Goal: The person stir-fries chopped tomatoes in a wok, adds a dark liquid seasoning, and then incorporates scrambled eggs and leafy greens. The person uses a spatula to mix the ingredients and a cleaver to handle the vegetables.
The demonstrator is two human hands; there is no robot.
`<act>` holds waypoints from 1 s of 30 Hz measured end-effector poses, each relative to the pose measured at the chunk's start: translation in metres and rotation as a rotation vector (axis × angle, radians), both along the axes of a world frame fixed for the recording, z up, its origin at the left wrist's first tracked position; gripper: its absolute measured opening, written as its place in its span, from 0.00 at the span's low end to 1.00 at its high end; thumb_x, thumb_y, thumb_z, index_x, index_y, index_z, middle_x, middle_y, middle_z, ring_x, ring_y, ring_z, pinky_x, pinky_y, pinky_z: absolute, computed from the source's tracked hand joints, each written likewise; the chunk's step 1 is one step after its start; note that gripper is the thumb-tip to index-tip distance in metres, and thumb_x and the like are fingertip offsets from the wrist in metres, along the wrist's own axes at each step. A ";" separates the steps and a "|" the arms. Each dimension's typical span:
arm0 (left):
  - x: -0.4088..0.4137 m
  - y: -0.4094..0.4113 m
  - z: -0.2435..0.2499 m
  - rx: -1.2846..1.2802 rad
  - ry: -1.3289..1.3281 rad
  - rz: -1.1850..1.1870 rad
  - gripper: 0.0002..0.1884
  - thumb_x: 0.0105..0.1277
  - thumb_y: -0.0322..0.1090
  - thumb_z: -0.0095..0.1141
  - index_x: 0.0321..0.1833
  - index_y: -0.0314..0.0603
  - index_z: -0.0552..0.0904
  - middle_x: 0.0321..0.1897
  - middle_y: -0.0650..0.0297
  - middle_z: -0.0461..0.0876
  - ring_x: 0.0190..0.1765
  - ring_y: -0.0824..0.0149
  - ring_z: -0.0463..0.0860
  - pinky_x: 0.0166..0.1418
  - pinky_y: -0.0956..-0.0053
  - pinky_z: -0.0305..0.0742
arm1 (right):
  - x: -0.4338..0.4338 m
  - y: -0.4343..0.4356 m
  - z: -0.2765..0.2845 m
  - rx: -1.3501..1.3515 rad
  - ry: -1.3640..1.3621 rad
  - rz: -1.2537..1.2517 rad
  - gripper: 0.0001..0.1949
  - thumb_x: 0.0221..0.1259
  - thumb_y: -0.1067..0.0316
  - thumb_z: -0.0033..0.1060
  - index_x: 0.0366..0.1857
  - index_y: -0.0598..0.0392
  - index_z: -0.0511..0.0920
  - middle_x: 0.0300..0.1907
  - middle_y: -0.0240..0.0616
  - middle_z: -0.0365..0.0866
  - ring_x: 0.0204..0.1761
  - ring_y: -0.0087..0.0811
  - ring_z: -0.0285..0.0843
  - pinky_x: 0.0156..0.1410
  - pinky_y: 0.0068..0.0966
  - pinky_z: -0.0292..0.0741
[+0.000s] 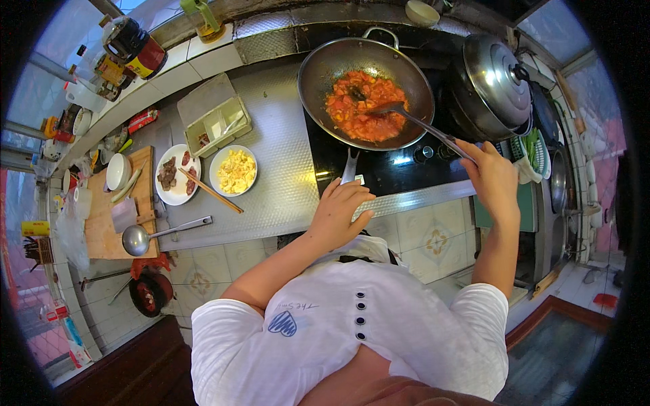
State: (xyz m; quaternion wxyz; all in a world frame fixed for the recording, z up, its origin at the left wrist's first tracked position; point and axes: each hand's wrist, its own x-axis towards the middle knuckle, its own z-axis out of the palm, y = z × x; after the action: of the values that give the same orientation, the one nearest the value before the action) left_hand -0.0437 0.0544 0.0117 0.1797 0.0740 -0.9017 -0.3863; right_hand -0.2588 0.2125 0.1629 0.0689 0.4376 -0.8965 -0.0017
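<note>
A metal wok (317, 76) holding chopped tomatoes in red sauce (386, 127) stands on the black stovetop. My right hand (492, 172) grips the handle of a metal spatula (439, 133), whose blade rests in the tomatoes. My left hand (343, 210) lies by the end of the wok's handle (350, 167), fingers spread; whether it touches the handle I cannot tell. To the left, a white plate of scrambled egg (233, 171) sits beside a plate with meat (167, 175) and wooden chopsticks (212, 192).
A lidded steel pot (492, 86) stands right of the wok. Behind the plates is a seasoning box (218, 122). At the far left, a wooden cutting board (101, 223) bears a cleaver (124, 215), a white bowl (118, 171) and a ladle (136, 240). Bottles (134, 48) line the back ledge.
</note>
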 end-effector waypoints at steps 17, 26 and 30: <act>0.028 -0.006 -0.004 0.286 0.082 0.159 0.25 0.65 0.39 0.55 0.63 0.38 0.69 0.64 0.48 0.65 0.64 0.48 0.68 0.66 0.60 0.64 | 0.031 0.000 -0.077 -0.180 -0.182 -0.140 0.15 0.64 0.58 0.55 0.55 0.37 0.76 0.34 0.41 0.76 0.33 0.47 0.79 0.36 0.41 0.74; 0.081 -0.029 -0.003 0.400 -0.011 0.114 0.26 0.66 0.40 0.53 0.66 0.38 0.66 0.59 0.50 0.70 0.61 0.53 0.72 0.62 0.62 0.68 | 0.073 -0.019 -0.111 -0.314 -0.249 -0.113 0.18 0.68 0.59 0.49 0.61 0.38 0.73 0.44 0.44 0.77 0.44 0.47 0.78 0.44 0.38 0.74; 0.115 -0.045 -0.009 0.419 -0.036 0.152 0.26 0.66 0.39 0.54 0.65 0.40 0.66 0.55 0.53 0.73 0.57 0.55 0.75 0.59 0.62 0.70 | 0.100 -0.043 -0.115 -0.178 -0.269 -0.179 0.19 0.68 0.56 0.49 0.62 0.37 0.71 0.47 0.44 0.77 0.45 0.48 0.78 0.44 0.39 0.74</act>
State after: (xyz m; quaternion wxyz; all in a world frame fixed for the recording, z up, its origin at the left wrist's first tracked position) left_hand 0.0714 0.0096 0.0027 0.1728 0.1843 -0.7967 -0.5490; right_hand -0.1586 0.1700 0.0480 -0.0135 0.3447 -0.9296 0.1301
